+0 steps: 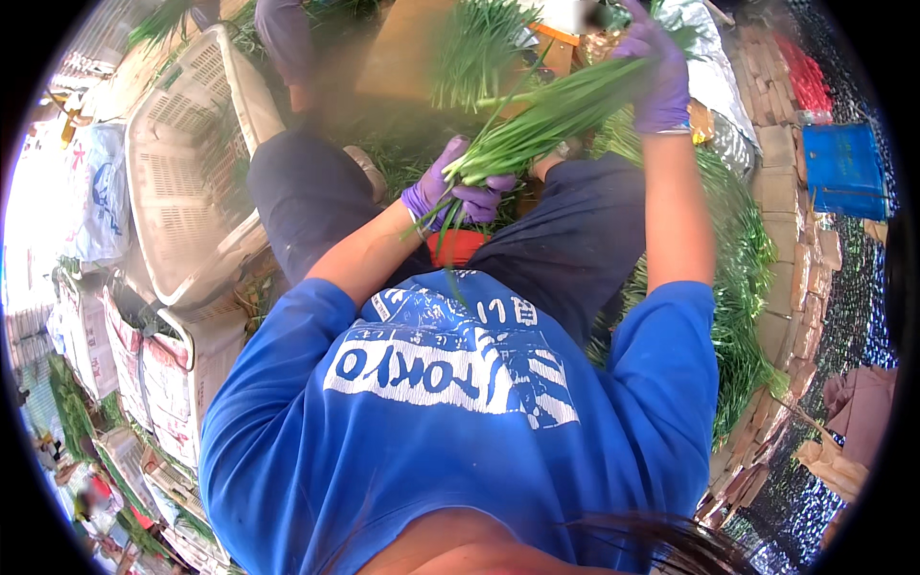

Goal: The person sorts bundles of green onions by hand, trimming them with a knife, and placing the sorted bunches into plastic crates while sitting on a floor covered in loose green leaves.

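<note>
Both my hands wear purple gloves. My left hand (460,190), in front of my lap, is closed round the stem end of a bunch of garlic chives (556,125). The long green leaves slant up and right to my right hand (659,77). That hand is raised by the leaf tips, its fingers stretched and partly blurred; the leaves pass against or behind its palm. A few loose stalks hang below my left hand. Beyond the bunch is another pile of chives (477,53), near a brown board (407,48).
A large pale plastic crate (177,216) stands at my left, with wrapped bundles (158,374) nearer. Many long greens (733,316) lie along my right side beside stacked brown blocks (781,249). A blue container (843,171) is farther right. Another person's leg (285,43) shows at the far left.
</note>
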Demonstrator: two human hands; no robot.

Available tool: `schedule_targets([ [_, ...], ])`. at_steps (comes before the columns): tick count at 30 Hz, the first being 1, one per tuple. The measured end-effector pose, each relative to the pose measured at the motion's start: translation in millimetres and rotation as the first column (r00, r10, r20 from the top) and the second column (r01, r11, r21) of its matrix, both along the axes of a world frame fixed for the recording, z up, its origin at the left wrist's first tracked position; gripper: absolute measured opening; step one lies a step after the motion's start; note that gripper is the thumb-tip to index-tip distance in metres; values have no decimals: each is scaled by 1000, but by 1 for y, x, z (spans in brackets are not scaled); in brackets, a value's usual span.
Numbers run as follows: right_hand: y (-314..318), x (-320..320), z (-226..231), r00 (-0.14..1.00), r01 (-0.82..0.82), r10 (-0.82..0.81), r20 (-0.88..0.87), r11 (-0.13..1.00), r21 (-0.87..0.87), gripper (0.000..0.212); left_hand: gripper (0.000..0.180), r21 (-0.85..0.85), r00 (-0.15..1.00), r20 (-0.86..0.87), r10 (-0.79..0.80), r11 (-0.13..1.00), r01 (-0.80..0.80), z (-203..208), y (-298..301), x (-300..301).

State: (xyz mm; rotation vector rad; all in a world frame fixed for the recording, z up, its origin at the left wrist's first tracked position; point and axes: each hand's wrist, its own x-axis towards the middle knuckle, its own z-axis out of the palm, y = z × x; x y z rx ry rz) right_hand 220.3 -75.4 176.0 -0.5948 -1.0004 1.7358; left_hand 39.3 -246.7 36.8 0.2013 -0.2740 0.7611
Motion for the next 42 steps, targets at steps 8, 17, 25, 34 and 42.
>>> schedule_targets([
  [8, -57, 71, -43, 855, 516, -489, 172, 837, -184, 24, 51, -87, 881, -377, -286, 958, 274, 2, -14, -14],
  [17, -137, 185, -123, 480, 833, -846, 232, 358, -421, 29, 38, 121, 726, -684, -62, 973, 197, -13, -5, -60],
  [25, -122, 131, -48, 593, 804, -786, 175, 591, -69, 21, 79, -3, -288, -398, 871, 313, 950, -10, 35, -72],
  [34, 8, -13, -28, 765, 476, -555, 326, 829, 294, 26, 104, 920, 71, -338, 938, 314, 235, 78, 147, 36],
  [42, 53, -38, -96, 928, -18, -50, 370, 984, 179, 88, 90, 698, -331, -523, 786, 617, 362, 34, 197, 23],
])
